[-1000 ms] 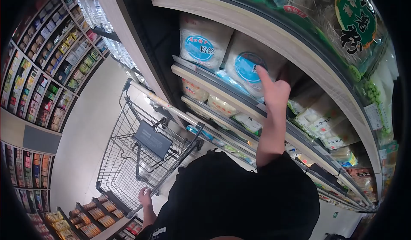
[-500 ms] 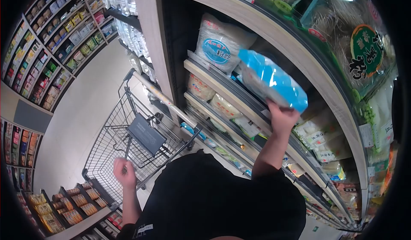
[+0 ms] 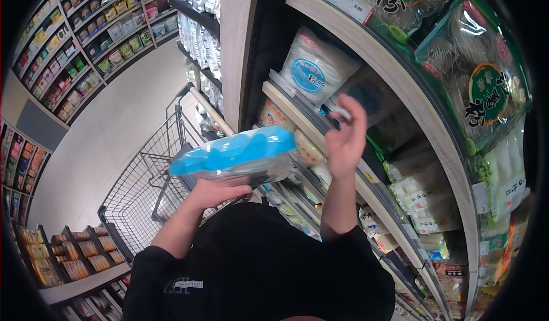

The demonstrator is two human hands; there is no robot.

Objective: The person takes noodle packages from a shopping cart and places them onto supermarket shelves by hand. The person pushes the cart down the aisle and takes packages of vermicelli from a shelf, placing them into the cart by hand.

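A clear and blue noodle bag (image 3: 237, 152) rests in my left hand (image 3: 220, 192), which grips its lower side above the shopping cart. My right hand (image 3: 347, 141) is raised in front of the shelf with fingers apart and slightly bent, holding nothing. Just beyond its fingertips, a white noodle bag with a blue oval label (image 3: 313, 69) leans on the shelf. A darker, shaded bag (image 3: 366, 98) lies behind my right fingers.
The wire shopping cart (image 3: 137, 198) stands at the left of the shelf unit. A wooden shelf edge (image 3: 400, 75) curves over the right side. Large noodle packs (image 3: 486, 92) hang or stand at the upper right. Stocked shelves (image 3: 74, 40) line the far left.
The blue noodle bag has come off the shelf and moved left, passing from my right hand into my left. My left hand has risen from beside the cart. My right hand has opened.
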